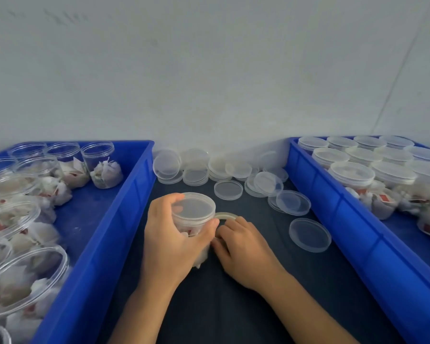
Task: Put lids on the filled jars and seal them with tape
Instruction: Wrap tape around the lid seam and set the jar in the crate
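A clear filled jar (pixel 195 214) with a lid on top stands on the dark table between two blue bins. My left hand (pixel 169 234) grips the jar around its side, thumb by the rim. My right hand (pixel 241 249) holds a roll of clear tape (pixel 225 216) against the jar's right side, fingers curled on the roll. Loose clear lids (pixel 227 189) lie scattered behind the jar, one lid (pixel 309 235) to the right.
The left blue bin (pixel 124 194) holds several open filled jars (pixel 102 167). The right blue bin (pixel 333 199) holds several lidded jars (pixel 351 172). A pale wall rises behind the table (pixel 233 306).
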